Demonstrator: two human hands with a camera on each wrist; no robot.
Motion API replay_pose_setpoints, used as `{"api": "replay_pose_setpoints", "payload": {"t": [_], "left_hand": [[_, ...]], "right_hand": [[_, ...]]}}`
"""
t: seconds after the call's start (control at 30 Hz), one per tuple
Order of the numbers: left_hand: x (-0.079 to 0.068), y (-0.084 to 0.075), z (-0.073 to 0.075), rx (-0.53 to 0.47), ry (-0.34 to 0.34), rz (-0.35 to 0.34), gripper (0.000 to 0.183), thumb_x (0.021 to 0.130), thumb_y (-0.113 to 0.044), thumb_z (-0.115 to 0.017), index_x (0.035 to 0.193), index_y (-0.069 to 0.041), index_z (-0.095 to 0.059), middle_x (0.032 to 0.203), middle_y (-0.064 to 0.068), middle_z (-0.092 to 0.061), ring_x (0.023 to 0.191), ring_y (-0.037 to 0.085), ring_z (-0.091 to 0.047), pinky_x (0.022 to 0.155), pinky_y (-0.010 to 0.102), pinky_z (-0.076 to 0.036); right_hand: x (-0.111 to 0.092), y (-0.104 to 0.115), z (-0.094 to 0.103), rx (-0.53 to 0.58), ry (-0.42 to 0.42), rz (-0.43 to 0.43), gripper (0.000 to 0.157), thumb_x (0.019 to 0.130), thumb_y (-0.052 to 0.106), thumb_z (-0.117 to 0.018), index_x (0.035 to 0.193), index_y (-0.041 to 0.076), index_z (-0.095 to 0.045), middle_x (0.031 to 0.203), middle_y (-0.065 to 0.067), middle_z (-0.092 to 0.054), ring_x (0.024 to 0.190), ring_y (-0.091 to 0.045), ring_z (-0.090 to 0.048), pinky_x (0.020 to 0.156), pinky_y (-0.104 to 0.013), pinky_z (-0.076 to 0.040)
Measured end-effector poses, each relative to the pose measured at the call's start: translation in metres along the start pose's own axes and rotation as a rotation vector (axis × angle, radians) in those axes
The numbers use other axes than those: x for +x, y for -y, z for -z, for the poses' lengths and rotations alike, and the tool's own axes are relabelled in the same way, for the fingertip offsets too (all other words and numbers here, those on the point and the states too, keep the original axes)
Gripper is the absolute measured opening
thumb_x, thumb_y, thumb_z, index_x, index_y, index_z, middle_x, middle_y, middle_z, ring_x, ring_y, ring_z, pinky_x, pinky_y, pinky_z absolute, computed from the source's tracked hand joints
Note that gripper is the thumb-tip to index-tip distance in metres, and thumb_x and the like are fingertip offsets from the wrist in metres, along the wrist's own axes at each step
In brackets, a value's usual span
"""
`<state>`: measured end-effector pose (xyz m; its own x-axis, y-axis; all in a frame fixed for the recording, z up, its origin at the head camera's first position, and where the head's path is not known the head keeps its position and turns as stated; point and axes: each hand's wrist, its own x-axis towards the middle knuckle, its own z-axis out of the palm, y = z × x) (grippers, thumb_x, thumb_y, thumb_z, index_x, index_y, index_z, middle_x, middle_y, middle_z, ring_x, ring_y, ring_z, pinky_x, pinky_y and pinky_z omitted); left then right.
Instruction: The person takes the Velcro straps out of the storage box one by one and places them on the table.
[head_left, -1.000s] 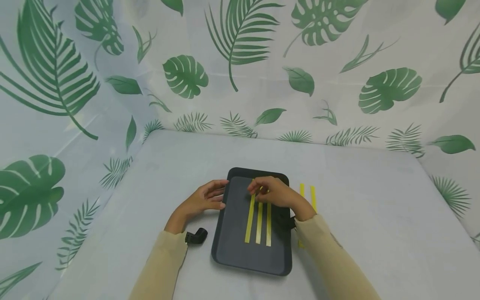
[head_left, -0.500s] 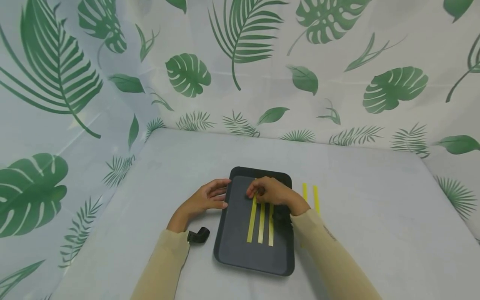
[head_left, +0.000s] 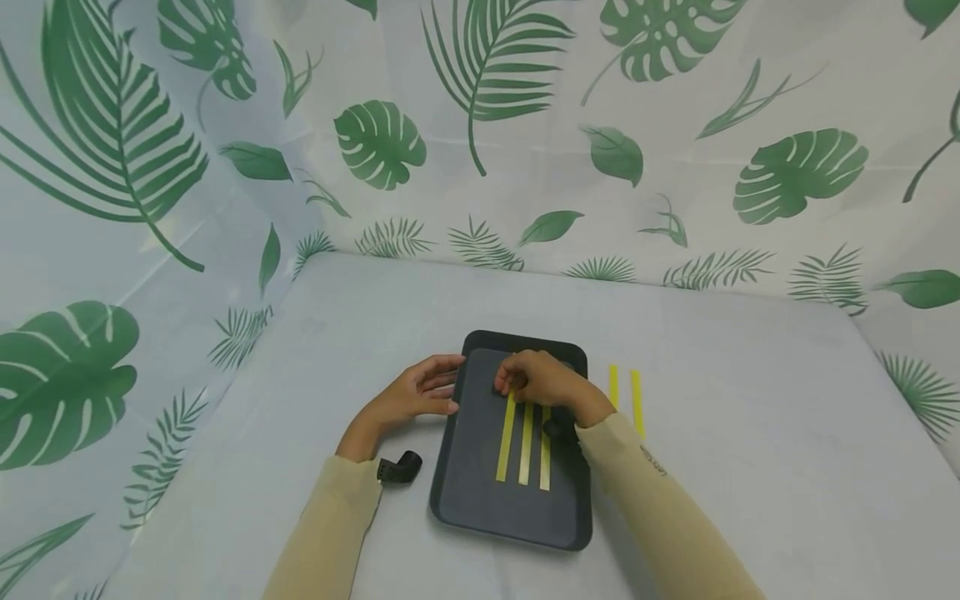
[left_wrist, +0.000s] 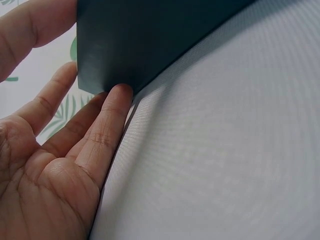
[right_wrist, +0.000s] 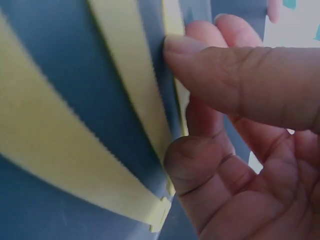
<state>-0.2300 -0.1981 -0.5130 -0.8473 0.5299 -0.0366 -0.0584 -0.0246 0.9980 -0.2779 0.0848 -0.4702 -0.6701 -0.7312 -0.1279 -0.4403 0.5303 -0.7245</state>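
Observation:
A dark grey rectangular tray [head_left: 472, 500] lies on the white surface, with three yellow tape strips [head_left: 526, 454] running lengthwise along it. Against its left side rests my left hand [head_left: 412, 393], fingers nearly straight, fingertips at the tray wall [left_wrist: 150, 40] in the left wrist view. My right hand [head_left: 549, 385] is over the upper part of the tray with fingers curled. Its thumb and fingertips pinch at the leftmost strip [right_wrist: 172, 17], close to the tray. The hand covers the upper stretch of the strips in the head view.
Two more yellow strips [head_left: 637, 400] lie on the white tabletop [head_left: 750, 433], right of the tray and partly behind the right sleeve [head_left: 652, 500]. Black wrist devices [head_left: 401, 468] stick out by the sleeves. A leaf-printed backdrop [head_left: 525, 150] stands behind and at the left.
My right fingers have curled in tighter on the leftmost strip and the wrist has shifted slightly. The left hand stays at the tray's side. The whole head view has drifted a little.

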Motion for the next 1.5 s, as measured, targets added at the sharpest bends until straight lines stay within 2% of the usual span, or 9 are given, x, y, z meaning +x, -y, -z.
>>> {"api": "replay_pose_setpoints", "payload": {"t": [0.4,0.6,0.73,0.93,1.1,1.3,1.5], "left_hand": [[0.002,0.002,0.001,0.004,-0.006,-0.002,0.086,0.090,-0.005,-0.085,0.162,0.008,-0.038,0.165,0.029,-0.041,0.154,0.045,-0.040,0.125,0.042,-0.043],[0.001,0.002,0.001,0.007,-0.002,-0.005,0.084,0.091,0.000,-0.082,0.161,0.009,-0.038,0.166,0.029,-0.040,0.155,0.045,-0.039,0.124,0.040,-0.043],[0.002,0.001,-0.001,0.010,-0.001,-0.005,0.082,0.091,0.005,-0.079,0.161,0.010,-0.038,0.165,0.031,-0.040,0.155,0.046,-0.039,0.122,0.040,-0.046],[0.002,-0.001,-0.002,0.051,-0.025,0.022,0.081,0.090,0.002,-0.081,0.161,0.005,-0.042,0.166,0.025,-0.041,0.152,0.043,-0.044,0.124,0.043,-0.044],[0.001,-0.001,-0.002,0.047,-0.016,0.017,0.081,0.091,0.002,-0.080,0.162,0.005,-0.041,0.167,0.026,-0.040,0.153,0.044,-0.043,0.125,0.044,-0.042],[0.001,-0.001,-0.002,0.033,-0.010,0.016,0.084,0.091,-0.001,-0.082,0.162,0.007,-0.039,0.166,0.028,-0.041,0.155,0.044,-0.040,0.124,0.041,-0.044],[0.001,-0.002,-0.002,0.034,-0.010,0.013,0.084,0.091,-0.001,-0.082,0.162,0.007,-0.039,0.166,0.028,-0.041,0.155,0.044,-0.040,0.125,0.044,-0.043]], "right_hand": [[0.002,-0.001,0.000,-0.087,-0.021,0.122,0.033,0.084,-0.024,-0.072,0.089,0.008,-0.069,0.084,0.003,-0.065,0.076,-0.009,-0.058,0.069,-0.029,-0.052],[0.001,0.000,0.003,-0.078,-0.053,0.127,0.028,0.087,-0.020,-0.074,0.089,0.008,-0.070,0.083,0.002,-0.065,0.076,-0.011,-0.057,0.069,-0.031,-0.052],[-0.002,0.000,0.007,-0.036,-0.093,0.129,0.022,0.094,-0.015,-0.073,0.094,0.006,-0.071,0.088,-0.001,-0.069,0.082,-0.013,-0.063,0.074,-0.036,-0.055],[-0.010,0.003,0.013,0.043,-0.155,0.124,0.015,0.100,-0.009,-0.070,0.107,0.003,-0.074,0.096,-0.004,-0.070,0.089,-0.018,-0.066,0.078,-0.038,-0.058],[-0.016,0.008,0.017,0.121,-0.182,0.101,0.022,0.101,-0.008,-0.069,0.122,-0.004,-0.075,0.099,-0.011,-0.067,0.089,-0.021,-0.063,0.080,-0.038,-0.059],[-0.020,0.015,0.020,0.138,-0.224,0.100,0.025,0.100,-0.008,-0.070,0.125,-0.007,-0.074,0.102,-0.014,-0.068,0.094,-0.023,-0.066,0.086,-0.043,-0.061],[-0.026,0.020,0.021,0.171,-0.231,0.105,0.028,0.101,-0.009,-0.069,0.129,-0.009,-0.072,0.112,-0.016,-0.070,0.104,-0.030,-0.067,0.095,-0.047,-0.060]]}}
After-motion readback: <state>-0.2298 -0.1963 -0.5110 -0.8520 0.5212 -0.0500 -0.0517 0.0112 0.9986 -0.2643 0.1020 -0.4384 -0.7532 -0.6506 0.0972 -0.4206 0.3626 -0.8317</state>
